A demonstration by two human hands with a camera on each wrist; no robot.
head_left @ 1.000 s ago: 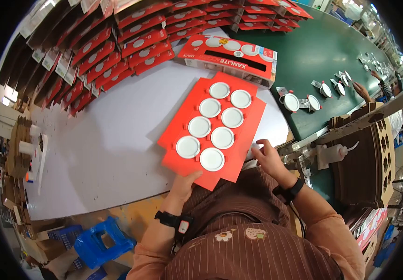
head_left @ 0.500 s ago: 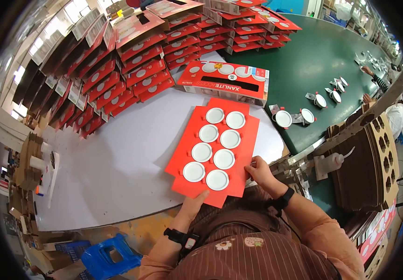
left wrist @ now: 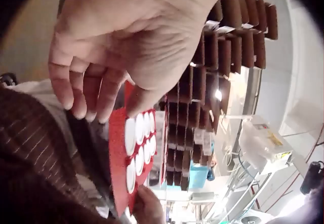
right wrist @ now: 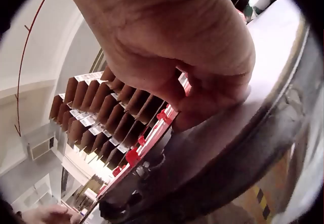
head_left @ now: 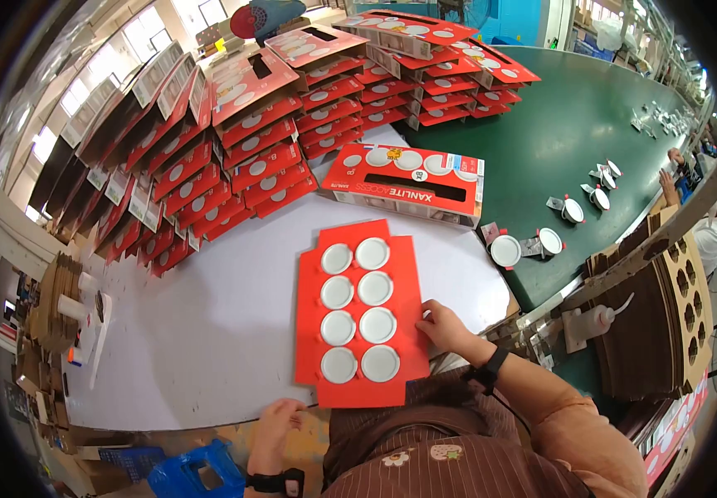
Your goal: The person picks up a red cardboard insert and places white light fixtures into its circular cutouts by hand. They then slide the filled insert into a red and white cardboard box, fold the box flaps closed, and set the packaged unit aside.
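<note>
A red card panel set with several white round lights in two columns lies nearly straight in front of me, its near end by my apron. My right hand pinches the panel's right edge between thumb and fingers. In the right wrist view, that hand grips the edge, and red clips stand up along the panel. Off the near left corner, my left hand is apart from the panel. Its fingers hang loosely bent in the left wrist view, and the hand holds nothing.
A printed red box lies beyond the panel on the white table. Stacked red cartons rise at the back left. Loose round lights are on the green table. Brown cardboard inserts stand at right.
The panel has turned from a slant to nearly straight and shifted left. My left hand has let go of its near edge and moved down left; the right hand keeps hold of the right edge.
</note>
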